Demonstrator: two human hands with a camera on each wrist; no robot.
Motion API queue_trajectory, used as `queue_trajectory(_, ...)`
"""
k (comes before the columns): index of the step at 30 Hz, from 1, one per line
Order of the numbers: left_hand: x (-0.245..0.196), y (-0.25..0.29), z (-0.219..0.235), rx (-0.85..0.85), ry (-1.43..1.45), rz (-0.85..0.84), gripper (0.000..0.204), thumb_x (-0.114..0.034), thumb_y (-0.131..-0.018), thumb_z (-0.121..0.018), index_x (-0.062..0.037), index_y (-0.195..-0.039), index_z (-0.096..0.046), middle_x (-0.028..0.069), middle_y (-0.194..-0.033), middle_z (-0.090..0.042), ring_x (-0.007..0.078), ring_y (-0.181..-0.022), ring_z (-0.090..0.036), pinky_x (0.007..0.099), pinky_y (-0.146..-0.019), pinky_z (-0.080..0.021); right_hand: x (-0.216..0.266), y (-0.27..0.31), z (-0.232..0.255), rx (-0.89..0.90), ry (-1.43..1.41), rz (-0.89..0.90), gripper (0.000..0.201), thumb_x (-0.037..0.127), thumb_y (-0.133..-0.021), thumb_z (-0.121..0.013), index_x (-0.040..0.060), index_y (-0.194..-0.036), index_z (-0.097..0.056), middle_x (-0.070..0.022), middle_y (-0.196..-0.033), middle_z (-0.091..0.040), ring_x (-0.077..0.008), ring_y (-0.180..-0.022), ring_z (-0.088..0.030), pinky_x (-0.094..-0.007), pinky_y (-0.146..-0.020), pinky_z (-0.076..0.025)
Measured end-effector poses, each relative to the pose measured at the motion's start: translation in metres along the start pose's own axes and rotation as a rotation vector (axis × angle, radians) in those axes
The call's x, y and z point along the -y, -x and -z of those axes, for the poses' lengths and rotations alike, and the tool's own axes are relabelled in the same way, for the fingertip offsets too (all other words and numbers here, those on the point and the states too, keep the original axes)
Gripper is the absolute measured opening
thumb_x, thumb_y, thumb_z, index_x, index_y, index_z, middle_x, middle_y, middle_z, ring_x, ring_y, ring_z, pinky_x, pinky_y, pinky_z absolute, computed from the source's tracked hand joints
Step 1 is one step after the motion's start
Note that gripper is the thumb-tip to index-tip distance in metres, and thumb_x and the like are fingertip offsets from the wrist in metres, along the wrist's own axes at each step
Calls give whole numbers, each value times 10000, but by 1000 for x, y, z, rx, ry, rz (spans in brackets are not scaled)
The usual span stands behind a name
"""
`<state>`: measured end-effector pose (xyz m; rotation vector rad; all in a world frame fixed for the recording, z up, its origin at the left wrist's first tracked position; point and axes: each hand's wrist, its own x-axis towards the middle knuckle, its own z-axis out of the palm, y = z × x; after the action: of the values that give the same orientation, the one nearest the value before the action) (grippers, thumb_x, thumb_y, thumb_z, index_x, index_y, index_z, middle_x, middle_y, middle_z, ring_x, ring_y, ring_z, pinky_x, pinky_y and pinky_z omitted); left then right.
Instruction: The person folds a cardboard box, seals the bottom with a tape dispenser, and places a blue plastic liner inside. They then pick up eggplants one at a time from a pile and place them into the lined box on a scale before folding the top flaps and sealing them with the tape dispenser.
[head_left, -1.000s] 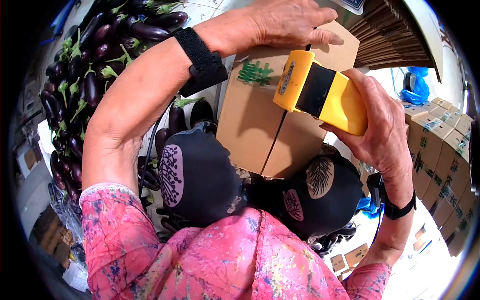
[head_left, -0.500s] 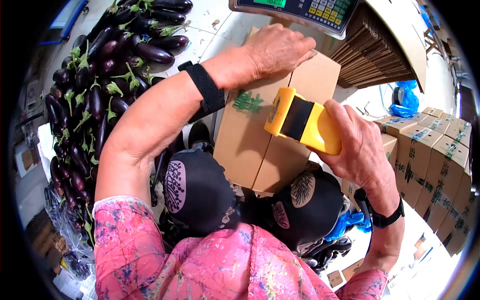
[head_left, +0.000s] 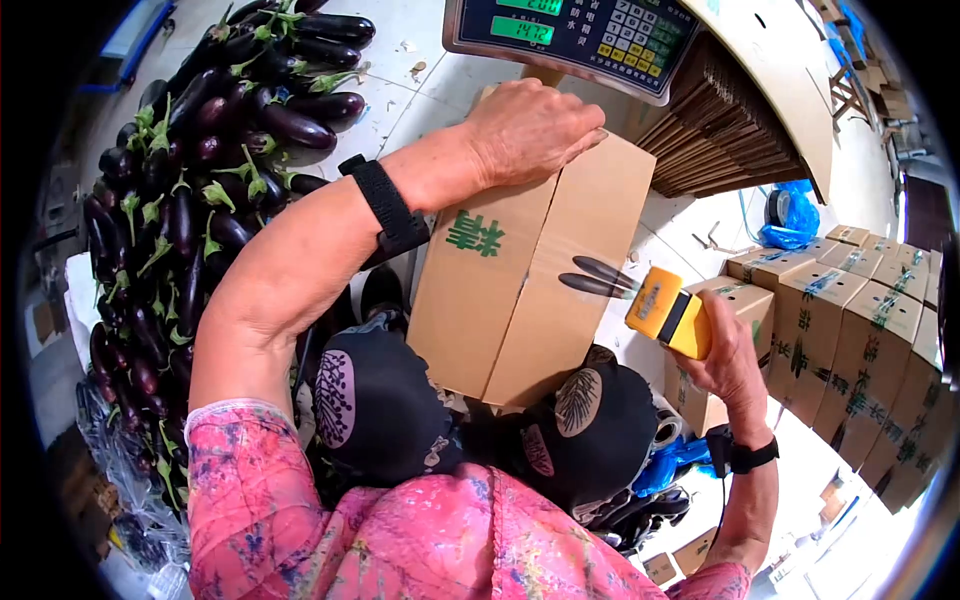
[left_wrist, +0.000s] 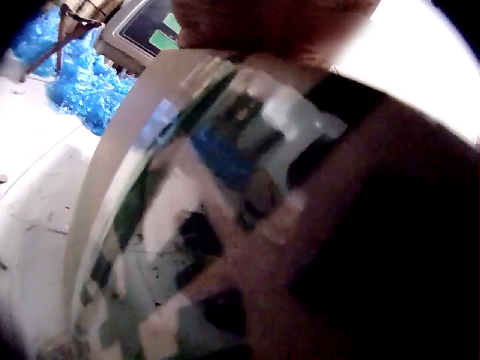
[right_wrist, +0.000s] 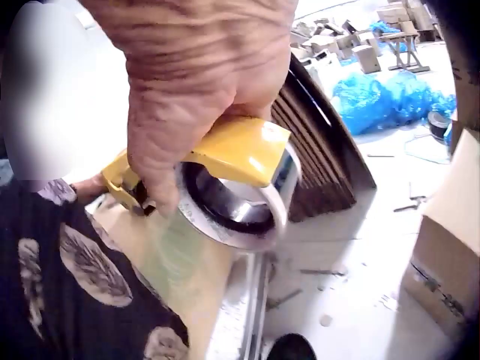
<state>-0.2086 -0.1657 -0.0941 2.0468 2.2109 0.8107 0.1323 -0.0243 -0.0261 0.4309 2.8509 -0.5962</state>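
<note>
A cardboard box point(head_left: 470, 330) with a green printed character stands between the person's knees, a seam running along its top. At its far end my left hand point(head_left: 535, 128) rests on the top, fingers together and pointing right, with the thumb hidden. My right hand point(head_left: 728, 355) grips a yellow tape dispenser point(head_left: 655, 303) off the box's right side. A clear strip of tape point(head_left: 598, 277) with dark print stretches between box and dispenser. In the right wrist view the tape roll point(right_wrist: 251, 214) shows under the dispenser. A shiny, reflecting surface point(left_wrist: 225, 247) fills much of the left wrist view.
Many eggplants point(head_left: 190, 200) lie heaped on the left. A digital scale point(head_left: 570, 45) stands beyond the box, beside a stack of flattened cartons point(head_left: 715, 130). Taped boxes point(head_left: 840, 310) are stacked at the right, near blue plastic point(head_left: 795, 215).
The dispenser has moved right and toward the body, from above the box to past its right side, drawing out tape. The left hand has shifted from reaching near the dispenser to resting on the box's far end.
</note>
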Motion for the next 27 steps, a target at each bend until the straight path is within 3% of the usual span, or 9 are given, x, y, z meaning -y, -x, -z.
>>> queue_trajectory(5,2,2,5,40,108,16,201,-237,-966,-586,-80,-1080,-640,136,-984,-681,345,-943,-658,430,-832,-527,-13,-17,-44,16,-134,-10,554,179,-755,-789,33,-1195,-485,-221,-957,-626,-425,-853,-640,-460,-748,-530)
queue_trajectory(8,3,27,13,-433,344,103,313,-292,-984,-552,-45,-1154,-643,159,-1124,-666,314,-1092,-639,379,-918,-521,-21,-27,-79,8,-291,-22,605,197,-744,-769,7,-1220,-449,-251,-926,-627,-447,-838,-638,-461,-732,-532)
queue_trajectory(10,20,74,19,-427,419,411,428,-341,-1022,-501,-37,-1313,-578,131,-1211,-640,282,-1180,-586,356,-989,-476,-19,-28,-83,-48,-265,48,600,186,-745,-757,9,-1222,-439,-251,-905,-622,-467,-838,-629,-460,-730,-529)
queue_trajectory(12,34,128,-7,-378,797,952,507,-432,-1055,-435,-47,-1360,-557,94,-1228,-646,223,-1200,-573,366,-1004,-467,-21,-29,-84,-43,-286,42,608,182,-737,-765,10,-1221,-440,-251,-909,-621,-472,-846,-625,-458,-728,-528)
queue_trajectory(14,46,183,-60,-14,1570,1235,589,-508,-1060,-385,-53,-1407,-523,85,-1260,-638,189,-1158,-599,373,-975,-499,-19,-32,-83,-70,-296,46,611,178,-726,-770,8,-1217,-448,-248,-907,-623,-471,-853,-627,-455,-725,-525)
queue_trajectory(17,17,173,-46,172,1659,1128,586,-502,-1052,-421,-53,-1416,-514,107,-1283,-631,165,-1116,-630,349,-926,-539,-11,-26,-81,-107,-265,45,603,178,-718,-768,8,-1208,-461,-245,-895,-625,-468,-844,-630,-455,-724,-523)
queue_trajectory(21,15,173,-70,123,1831,973,412,-263,-1022,-568,-40,-1369,-548,100,-1247,-656,161,-1018,-687,328,-831,-600,20,-20,-38,-105,-221,24,600,168,-684,-789,19,-1183,-488,-230,-915,-614,-447,-859,-630,-463,-741,-516)
queue_trajectory(24,16,176,-75,119,1776,957,462,-332,-1032,-534,-37,-1389,-530,104,-1279,-641,168,-1069,-666,330,-875,-579,58,-28,15,-34,4,-37,563,150,-696,-808,17,-1135,-481,-198,-941,-592,-420,-877,-622,-463,-737,-504)
queue_trajectory(27,21,174,-69,112,1695,938,518,-401,-1043,-501,-34,-1409,-513,108,-1310,-626,175,-1119,-645,333,-918,-558,83,-50,21,34,44,-46,534,223,-760,-807,20,-1119,-468,-218,-899,-616,-442,-836,-636,-497,-711,-509)
